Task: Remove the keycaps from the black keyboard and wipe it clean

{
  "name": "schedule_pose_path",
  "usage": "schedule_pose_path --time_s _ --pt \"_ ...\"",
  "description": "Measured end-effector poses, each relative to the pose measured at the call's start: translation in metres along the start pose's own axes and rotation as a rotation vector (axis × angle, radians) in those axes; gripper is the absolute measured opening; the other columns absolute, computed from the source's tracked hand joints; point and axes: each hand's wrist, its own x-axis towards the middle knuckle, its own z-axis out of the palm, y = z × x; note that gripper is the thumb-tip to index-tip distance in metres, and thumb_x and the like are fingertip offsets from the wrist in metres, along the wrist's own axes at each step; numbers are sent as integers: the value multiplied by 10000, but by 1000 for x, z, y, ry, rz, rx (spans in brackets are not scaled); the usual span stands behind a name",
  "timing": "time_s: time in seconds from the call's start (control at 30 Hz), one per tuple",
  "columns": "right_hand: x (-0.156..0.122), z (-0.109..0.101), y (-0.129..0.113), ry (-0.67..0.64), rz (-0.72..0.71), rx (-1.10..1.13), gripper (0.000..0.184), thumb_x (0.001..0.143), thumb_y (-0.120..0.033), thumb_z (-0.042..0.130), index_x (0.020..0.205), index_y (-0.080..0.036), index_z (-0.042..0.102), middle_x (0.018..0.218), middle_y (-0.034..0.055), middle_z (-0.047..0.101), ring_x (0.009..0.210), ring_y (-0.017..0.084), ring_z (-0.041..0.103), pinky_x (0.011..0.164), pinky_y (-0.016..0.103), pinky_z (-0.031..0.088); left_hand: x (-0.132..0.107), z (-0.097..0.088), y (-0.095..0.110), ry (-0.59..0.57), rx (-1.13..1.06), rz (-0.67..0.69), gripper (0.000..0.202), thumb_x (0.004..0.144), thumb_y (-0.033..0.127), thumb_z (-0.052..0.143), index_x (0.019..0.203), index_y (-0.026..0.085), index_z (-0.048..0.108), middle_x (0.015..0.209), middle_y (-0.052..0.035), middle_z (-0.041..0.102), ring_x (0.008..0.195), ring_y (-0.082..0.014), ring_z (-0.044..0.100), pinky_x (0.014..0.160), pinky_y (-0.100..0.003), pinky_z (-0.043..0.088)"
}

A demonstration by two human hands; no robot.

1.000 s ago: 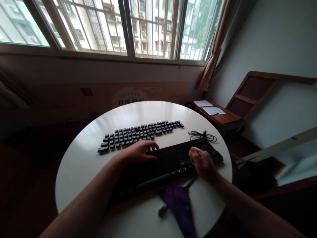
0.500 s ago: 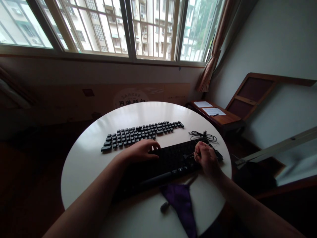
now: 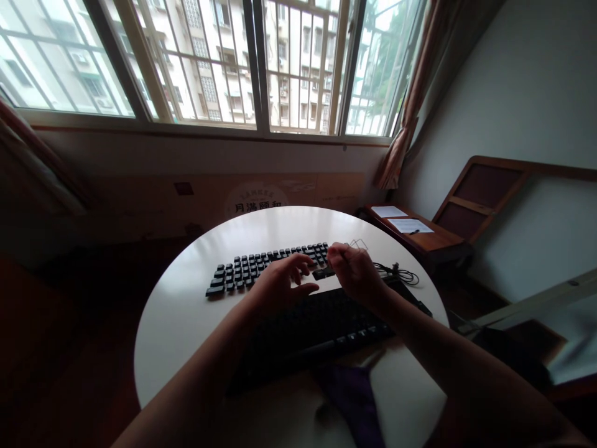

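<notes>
My right hand (image 3: pixel 352 267) is closed around a wire keycap puller (image 3: pixel 359 244), whose thin metal loops stick out past the fist. Just in front of that fist is a black keycap (image 3: pixel 323 273); whether the wires still grip it I cannot tell. My left hand (image 3: pixel 286 277) is beside it, its fingers apart and curved, holding nothing visible. Beneath both hands lies a black keyboard (image 3: pixel 321 314), with a row of keycaps along its near edge. Beyond it, loose black keycaps (image 3: pixel 252 267) stand in keyboard-like rows on the white round table (image 3: pixel 175 323).
A coiled black cable (image 3: pixel 398 272) lies right of my right hand. Near the front of the table are a purple cloth (image 3: pixel 349 398) and a blurred dark small object. Farther right, a wooden chair (image 3: pixel 420 242) bears papers (image 3: pixel 410 225) and a pen.
My right hand has lifted from the keyboard's right part and moved left and away from me, toward the loose keycaps. My left hand has risen off the keyboard. The view has shifted slightly.
</notes>
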Motion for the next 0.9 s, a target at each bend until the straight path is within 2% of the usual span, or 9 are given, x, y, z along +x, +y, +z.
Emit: schedule_pose_path --time_s 0.07,0.2,0.33,0.53,0.73,0.8,0.9 --pt "8 10 -3 -18 -28 -21 342 994 -356 389 709 -204 502 547 -34 445 510 117 413 531 241 319 0 -1 0 54 -3 -31 364 764 337 774 1073 221 618 882 2 708 666 -122 635 638 -246 520" --pt "11 24 -2 -18 -57 -74 335 988 -360 397 697 -218 484 516 -41 419 480 117 380 520 243 289 0 -5 1 118 52 -99 173 805 312 721 930 205 664 713 25 680 600 -117 617 638 -246 513" --pt "7 28 6 -15 -66 -114 345 992 -363 396 690 -218 480 534 -27 445 492 121 409 526 240 293 1 -6 2 150 85 -179 137 787 296 732 880 202 696 705 10 700 613 -141 635 645 -266 511" --pt "6 21 18 54 -25 -86 347 1005 -359 410 710 -211 518 567 -13 516 517 128 483 546 245 317 2 -5 4 202 9 -231 169 775 294 739 913 201 713 753 -7 734 656 -164 666 685 -292 534" --pt "7 7 33 98 -17 -164 428 1043 -362 313 733 -205 563 588 3 571 528 141 512 581 272 348 4 -4 -1 223 -79 -280 216 780 344 724 913 176 696 783 -36 741 714 -194 691 676 -304 543" --pt "9 4 41 132 -32 -215 439 1045 -347 301 740 -204 582 635 24 603 591 161 545 630 287 384 5 -6 -3 242 -110 -309 248 783 374 717 920 170 683 790 -43 741 721 -200 689 667 -308 546" --pt "14 4 52 139 -124 -252 387 1032 -325 345 822 -192 641 843 87 664 828 221 595 767 326 445 6 -6 -6 216 -108 -350 268 781 389 712 934 172 678 800 -41 740 717 -197 677 660 -311 544"
